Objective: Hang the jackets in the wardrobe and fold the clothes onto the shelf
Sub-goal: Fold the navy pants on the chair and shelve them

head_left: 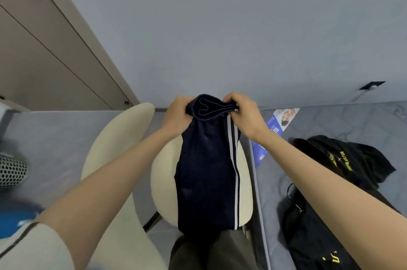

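Nearest to lens: knees [231,250] in olive cloth at bottom edge, pale sleeve [33,245] at lower left. Both forearms bare, reaching forward and inward.

Gripped at waistband by both hands: trousers [204,172]. Left hand [176,115] curled round left end of band, fingers tucked behind cloth. Right hand [244,113] pinching right end, just above stripes [236,181].

Orientation of trousers: hanging straight from that grip, long axis vertical, waistband uppermost and farthest from camera, legs pointing down toward knees (lower ends hidden behind them). Navy, two white stripes down right side, band gathered into a narrow oval opening.

Position: held in air between forearms, in front of cream chair [114,155], covering middle of its seat. Contact with seat: not determinable.

To right, on grey bed [363,120]: black garment [343,166] with yellow print, lying crumpled, well apart from trousers. Blue leaflet [272,125] at bed's near corner, partly behind right wrist.

Upper left: beige panel [44,49] against grey wall.
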Action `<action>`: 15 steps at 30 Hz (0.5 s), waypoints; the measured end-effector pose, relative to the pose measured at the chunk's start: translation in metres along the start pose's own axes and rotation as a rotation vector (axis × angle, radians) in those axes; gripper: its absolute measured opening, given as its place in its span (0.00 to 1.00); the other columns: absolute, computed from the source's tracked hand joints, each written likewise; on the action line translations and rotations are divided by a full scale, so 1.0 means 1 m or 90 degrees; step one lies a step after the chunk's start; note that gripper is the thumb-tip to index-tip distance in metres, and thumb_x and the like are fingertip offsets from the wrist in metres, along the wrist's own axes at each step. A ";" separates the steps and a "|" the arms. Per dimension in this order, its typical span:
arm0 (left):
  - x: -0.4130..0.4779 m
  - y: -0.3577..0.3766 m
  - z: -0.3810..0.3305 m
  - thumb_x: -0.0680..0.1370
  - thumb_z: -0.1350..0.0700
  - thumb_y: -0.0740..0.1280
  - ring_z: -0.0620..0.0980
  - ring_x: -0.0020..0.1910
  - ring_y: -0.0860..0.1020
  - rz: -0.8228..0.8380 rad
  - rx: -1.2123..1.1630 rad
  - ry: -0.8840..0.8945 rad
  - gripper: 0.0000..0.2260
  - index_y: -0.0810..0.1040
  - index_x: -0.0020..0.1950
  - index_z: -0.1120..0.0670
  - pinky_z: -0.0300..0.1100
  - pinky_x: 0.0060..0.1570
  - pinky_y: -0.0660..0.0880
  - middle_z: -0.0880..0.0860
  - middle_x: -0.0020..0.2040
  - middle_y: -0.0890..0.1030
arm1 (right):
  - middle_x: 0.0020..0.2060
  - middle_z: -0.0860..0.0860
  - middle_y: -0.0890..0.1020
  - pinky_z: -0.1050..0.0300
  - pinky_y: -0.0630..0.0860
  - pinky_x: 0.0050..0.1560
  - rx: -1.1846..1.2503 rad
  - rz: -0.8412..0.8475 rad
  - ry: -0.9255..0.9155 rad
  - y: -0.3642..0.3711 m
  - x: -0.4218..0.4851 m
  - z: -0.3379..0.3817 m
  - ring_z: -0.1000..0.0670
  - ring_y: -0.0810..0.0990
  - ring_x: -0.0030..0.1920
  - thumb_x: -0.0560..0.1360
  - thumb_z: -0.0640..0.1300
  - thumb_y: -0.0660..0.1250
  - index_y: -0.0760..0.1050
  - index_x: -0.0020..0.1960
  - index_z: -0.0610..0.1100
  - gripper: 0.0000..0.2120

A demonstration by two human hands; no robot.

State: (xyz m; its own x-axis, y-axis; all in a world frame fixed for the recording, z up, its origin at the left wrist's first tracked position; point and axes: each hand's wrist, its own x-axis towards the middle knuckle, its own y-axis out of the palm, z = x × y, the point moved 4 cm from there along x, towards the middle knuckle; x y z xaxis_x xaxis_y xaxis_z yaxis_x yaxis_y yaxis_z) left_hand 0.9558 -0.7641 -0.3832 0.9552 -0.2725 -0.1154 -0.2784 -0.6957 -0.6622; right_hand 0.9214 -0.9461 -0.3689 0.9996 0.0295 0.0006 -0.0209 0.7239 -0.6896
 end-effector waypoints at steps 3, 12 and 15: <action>0.023 0.032 0.038 0.72 0.70 0.61 0.53 0.33 0.67 -0.033 0.004 -0.014 0.16 0.73 0.34 0.49 0.42 0.34 0.64 0.53 0.35 0.71 | 0.48 0.47 0.77 0.62 0.68 0.51 -0.010 0.013 -0.006 0.026 0.015 -0.033 0.47 0.75 0.49 0.68 0.23 0.59 0.77 0.54 0.40 0.20; 0.025 0.131 0.147 0.75 0.67 0.66 0.51 0.47 0.74 -0.021 0.045 -0.006 0.16 0.78 0.58 0.51 0.47 0.45 0.74 0.50 0.52 0.69 | 0.56 0.48 0.71 0.69 0.66 0.57 -0.055 0.090 0.007 0.133 -0.019 -0.139 0.51 0.67 0.58 0.64 0.23 0.60 0.73 0.57 0.41 0.25; 0.001 0.164 0.182 0.73 0.69 0.64 0.47 0.48 0.74 0.024 0.087 -0.036 0.18 0.78 0.56 0.49 0.45 0.41 0.75 0.47 0.56 0.69 | 0.57 0.50 0.69 0.58 0.75 0.48 -0.090 0.175 0.027 0.172 -0.049 -0.169 0.51 0.68 0.57 0.65 0.25 0.61 0.72 0.58 0.44 0.25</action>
State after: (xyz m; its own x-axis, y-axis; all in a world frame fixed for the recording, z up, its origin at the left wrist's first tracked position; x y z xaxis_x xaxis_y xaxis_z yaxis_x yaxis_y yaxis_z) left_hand 0.9292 -0.7572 -0.6266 0.9493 -0.2566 -0.1816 -0.3023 -0.5870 -0.7510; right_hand 0.8726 -0.9397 -0.6096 0.9569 0.1794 -0.2285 -0.2905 0.5899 -0.7534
